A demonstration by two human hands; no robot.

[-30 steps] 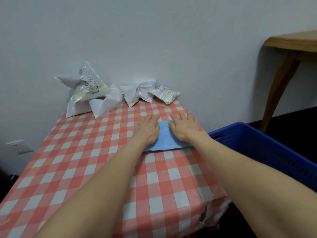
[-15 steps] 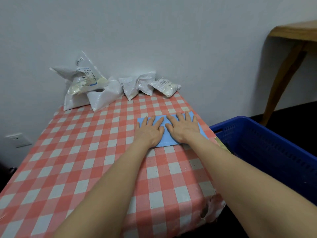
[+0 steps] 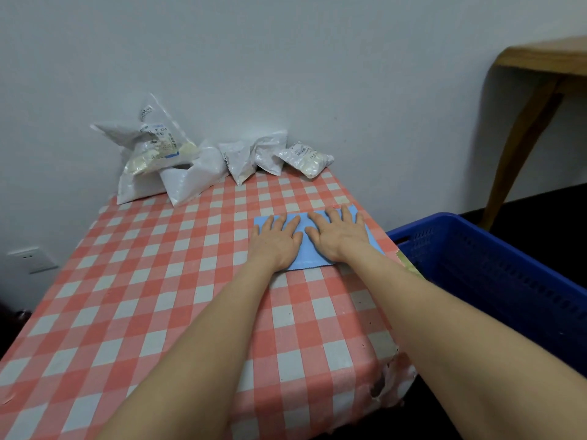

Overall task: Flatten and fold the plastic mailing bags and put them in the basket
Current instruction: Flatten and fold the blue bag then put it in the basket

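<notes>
My left hand (image 3: 274, 246) and right hand (image 3: 336, 236) press flat, grip open, on the folded blue mailing bag (image 3: 305, 258) near the tabletop's (image 3: 158, 281) right edge. The blue basket (image 3: 492, 271) stands just past that edge. White mailing bags (image 3: 190, 176) crowd the far edge by the wall.

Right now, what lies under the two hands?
A blue mailing bag on the checked tablecloth. The left hand and right hand cover most of it, hiding any folds.

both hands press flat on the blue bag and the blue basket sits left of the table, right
Not quite: the head view shows the blue basket right of the table, not left. The left hand and right hand do press flat on the blue bag.
</notes>
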